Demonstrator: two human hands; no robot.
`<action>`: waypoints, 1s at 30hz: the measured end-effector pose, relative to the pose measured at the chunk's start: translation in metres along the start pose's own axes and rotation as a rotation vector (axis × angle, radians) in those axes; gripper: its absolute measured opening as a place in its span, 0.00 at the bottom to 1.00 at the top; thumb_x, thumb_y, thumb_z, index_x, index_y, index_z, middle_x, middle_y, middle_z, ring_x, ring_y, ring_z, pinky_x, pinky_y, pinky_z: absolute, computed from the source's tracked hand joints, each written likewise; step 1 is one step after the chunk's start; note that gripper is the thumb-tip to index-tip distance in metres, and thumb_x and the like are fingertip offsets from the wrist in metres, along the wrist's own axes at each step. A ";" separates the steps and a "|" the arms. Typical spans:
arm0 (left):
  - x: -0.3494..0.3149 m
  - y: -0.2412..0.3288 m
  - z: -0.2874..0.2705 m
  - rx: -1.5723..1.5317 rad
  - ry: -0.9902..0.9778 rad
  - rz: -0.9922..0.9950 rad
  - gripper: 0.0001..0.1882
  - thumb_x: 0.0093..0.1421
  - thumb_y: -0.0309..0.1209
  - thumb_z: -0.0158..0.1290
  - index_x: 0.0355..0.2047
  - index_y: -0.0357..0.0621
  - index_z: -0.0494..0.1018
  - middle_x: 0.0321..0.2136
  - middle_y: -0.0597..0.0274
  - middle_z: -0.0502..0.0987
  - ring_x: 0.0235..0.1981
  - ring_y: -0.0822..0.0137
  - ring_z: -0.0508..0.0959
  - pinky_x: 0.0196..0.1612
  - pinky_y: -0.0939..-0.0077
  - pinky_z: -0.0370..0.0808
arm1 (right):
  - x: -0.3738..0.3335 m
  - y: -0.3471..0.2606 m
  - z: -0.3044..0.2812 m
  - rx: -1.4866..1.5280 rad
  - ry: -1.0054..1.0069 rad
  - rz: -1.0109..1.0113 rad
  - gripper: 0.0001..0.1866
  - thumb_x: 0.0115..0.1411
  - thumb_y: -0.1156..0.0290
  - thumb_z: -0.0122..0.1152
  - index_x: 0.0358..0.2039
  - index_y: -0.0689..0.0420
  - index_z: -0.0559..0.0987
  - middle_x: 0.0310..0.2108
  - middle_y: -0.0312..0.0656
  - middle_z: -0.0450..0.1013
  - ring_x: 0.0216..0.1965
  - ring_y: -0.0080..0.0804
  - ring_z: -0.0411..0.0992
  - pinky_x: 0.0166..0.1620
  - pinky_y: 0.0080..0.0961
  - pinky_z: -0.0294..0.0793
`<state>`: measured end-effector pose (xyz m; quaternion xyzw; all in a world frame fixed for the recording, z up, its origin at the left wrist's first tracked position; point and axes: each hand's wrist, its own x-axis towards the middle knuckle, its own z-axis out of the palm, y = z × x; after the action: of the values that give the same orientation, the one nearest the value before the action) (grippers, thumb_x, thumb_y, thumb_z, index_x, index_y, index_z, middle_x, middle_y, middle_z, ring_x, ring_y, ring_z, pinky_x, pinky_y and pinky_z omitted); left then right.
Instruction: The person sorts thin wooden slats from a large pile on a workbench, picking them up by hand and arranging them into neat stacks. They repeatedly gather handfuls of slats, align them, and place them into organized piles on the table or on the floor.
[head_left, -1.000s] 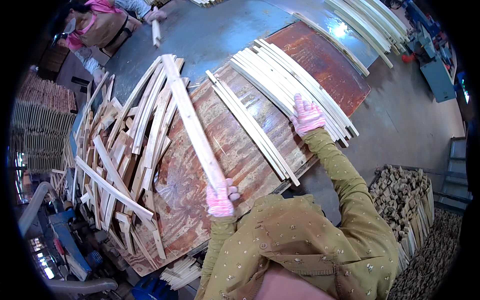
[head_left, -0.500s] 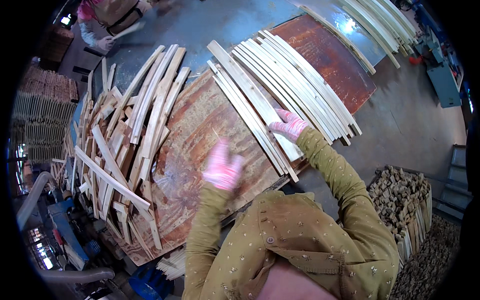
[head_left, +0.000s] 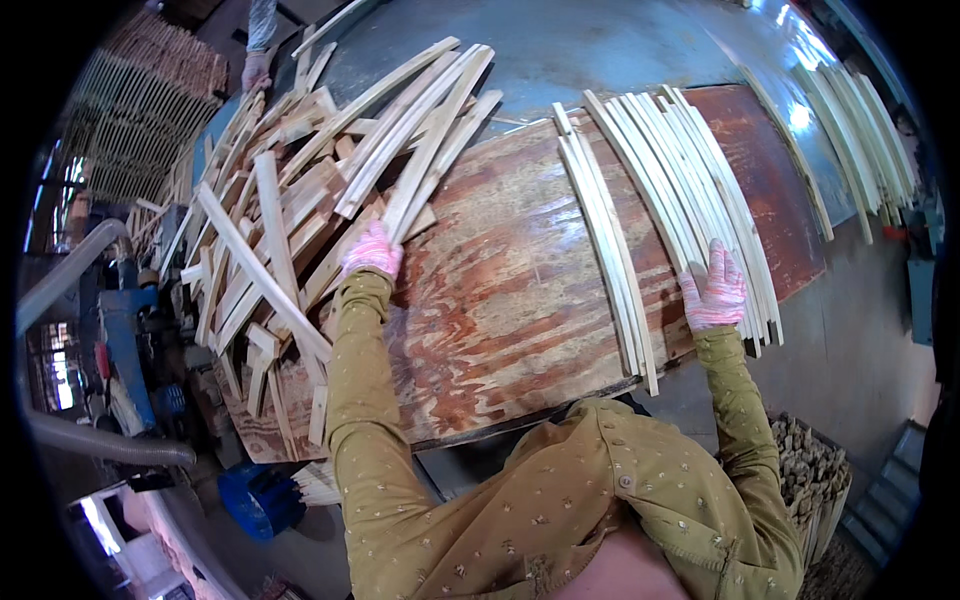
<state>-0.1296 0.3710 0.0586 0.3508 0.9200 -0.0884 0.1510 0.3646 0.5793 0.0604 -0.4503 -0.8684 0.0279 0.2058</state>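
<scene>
My left hand (head_left: pixel 372 252), in a pink-and-white glove, is at the right side of a jumbled pile of wooden strips (head_left: pixel 285 235). Its fingers close round the near end of a long strip (head_left: pixel 432 145), though the grip is partly hidden. On the right, my gloved right hand (head_left: pixel 716 292) lies with fingers extended on the near part of a side-by-side row of pale strips (head_left: pixel 665 165). Between the two hands, a narrower group of strips (head_left: pixel 603 250) lies apart from that row, its near ends at the table's front edge.
A worn brown plywood board (head_left: pixel 490 290) forms the work surface, with a blue-grey tabletop (head_left: pixel 600 50) beyond. Another person's hand (head_left: pixel 256 72) is behind the pile. More strips (head_left: pixel 850 140) lie far right. A blue bin (head_left: pixel 262 500) and a crate of wood pieces (head_left: pixel 810 470) stand below.
My left hand has moved left and forward to the pile's strip. The wide strip formerly under my right hand has joined the right row, where that hand now lies. The view has shifted.
</scene>
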 end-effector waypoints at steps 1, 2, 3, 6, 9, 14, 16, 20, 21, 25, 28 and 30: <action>-0.009 -0.001 -0.002 -0.148 -0.068 0.079 0.32 0.57 0.42 0.57 0.56 0.38 0.62 0.41 0.49 0.77 0.43 0.52 0.79 0.43 0.57 0.77 | 0.005 -0.014 -0.004 0.100 0.010 -0.018 0.37 0.51 0.65 0.66 0.61 0.60 0.64 0.49 0.59 0.70 0.49 0.57 0.69 0.53 0.44 0.69; -0.019 -0.001 0.012 -0.721 -0.216 0.163 0.29 0.55 0.40 0.60 0.52 0.37 0.66 0.38 0.49 0.78 0.39 0.54 0.79 0.40 0.62 0.78 | 0.011 -0.035 0.000 0.257 -0.085 -0.037 0.33 0.53 0.67 0.65 0.59 0.61 0.66 0.49 0.56 0.70 0.49 0.52 0.70 0.53 0.42 0.70; -0.032 0.001 0.029 -1.297 -0.361 0.252 0.25 0.54 0.38 0.62 0.47 0.36 0.70 0.34 0.50 0.79 0.34 0.57 0.80 0.38 0.68 0.79 | 0.016 -0.056 0.003 0.409 -0.184 -0.040 0.29 0.55 0.69 0.64 0.57 0.61 0.68 0.49 0.53 0.71 0.49 0.48 0.72 0.53 0.39 0.72; -0.090 0.041 0.052 -1.928 -0.729 -0.002 0.28 0.54 0.40 0.63 0.48 0.32 0.69 0.33 0.55 0.79 0.31 0.63 0.79 0.33 0.74 0.79 | 0.030 -0.159 -0.004 1.143 -0.718 0.454 0.29 0.60 0.67 0.62 0.60 0.60 0.66 0.58 0.50 0.66 0.62 0.38 0.61 0.63 0.33 0.62; -0.144 0.104 0.064 -2.272 -0.727 -0.024 0.28 0.57 0.45 0.60 0.48 0.35 0.69 0.32 0.58 0.78 0.29 0.66 0.78 0.29 0.76 0.78 | 0.024 -0.208 0.042 1.109 -0.922 0.442 0.38 0.58 0.47 0.60 0.58 0.65 0.67 0.57 0.54 0.67 0.59 0.39 0.65 0.60 0.29 0.63; -0.171 0.115 0.090 -2.470 -0.682 -0.068 0.22 0.69 0.44 0.43 0.54 0.40 0.67 0.42 0.59 0.76 0.38 0.68 0.78 0.40 0.75 0.78 | 0.024 -0.228 0.058 1.101 -0.941 0.445 0.35 0.51 0.51 0.68 0.50 0.67 0.73 0.41 0.51 0.77 0.41 0.36 0.76 0.46 0.29 0.74; -0.194 0.130 0.075 -2.273 -0.412 -0.221 0.23 0.69 0.45 0.42 0.55 0.41 0.66 0.36 0.62 0.77 0.32 0.69 0.78 0.32 0.76 0.79 | 0.018 -0.216 0.056 1.044 -0.887 0.385 0.34 0.51 0.52 0.68 0.50 0.67 0.73 0.40 0.51 0.77 0.40 0.35 0.76 0.46 0.28 0.74; -0.212 0.115 0.068 -2.105 -0.526 0.004 0.32 0.64 0.52 0.48 0.57 0.38 0.63 0.29 0.60 0.76 0.21 0.71 0.75 0.19 0.78 0.74 | 0.042 -0.169 0.001 0.991 -0.786 0.394 0.31 0.54 0.53 0.65 0.48 0.66 0.74 0.37 0.50 0.78 0.38 0.37 0.77 0.44 0.31 0.75; -0.216 0.114 0.065 -2.099 -0.497 -0.005 0.30 0.64 0.49 0.48 0.57 0.37 0.62 0.28 0.59 0.76 0.20 0.70 0.75 0.19 0.77 0.74 | 0.049 -0.150 -0.011 0.864 -0.739 0.354 0.30 0.55 0.53 0.64 0.48 0.66 0.74 0.37 0.50 0.78 0.38 0.38 0.77 0.43 0.31 0.75; -0.227 0.108 0.057 -2.068 -0.504 -0.009 0.31 0.63 0.43 0.51 0.58 0.34 0.60 0.26 0.58 0.75 0.19 0.70 0.74 0.18 0.79 0.73 | 0.064 -0.054 -0.018 0.135 -0.583 0.223 0.32 0.57 0.50 0.59 0.52 0.65 0.72 0.39 0.56 0.76 0.41 0.52 0.75 0.46 0.41 0.74; -0.231 0.119 0.050 -2.011 -0.481 0.036 0.31 0.62 0.44 0.53 0.57 0.34 0.61 0.26 0.58 0.75 0.20 0.72 0.74 0.18 0.79 0.74 | 0.054 -0.032 -0.031 -0.051 -0.744 0.184 0.37 0.59 0.51 0.56 0.62 0.59 0.60 0.39 0.56 0.76 0.41 0.52 0.75 0.46 0.42 0.74; -0.234 0.131 0.043 -1.979 -0.464 0.040 0.31 0.62 0.44 0.54 0.57 0.34 0.61 0.26 0.59 0.75 0.20 0.72 0.74 0.18 0.79 0.74 | 0.046 -0.028 -0.030 -0.130 -0.843 0.055 0.41 0.59 0.52 0.56 0.66 0.57 0.52 0.39 0.55 0.76 0.41 0.52 0.75 0.46 0.42 0.73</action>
<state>0.1341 0.3114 0.0906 0.0580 0.5223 0.6495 0.5496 0.3307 0.5952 0.1100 -0.4343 -0.8643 0.1602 -0.1968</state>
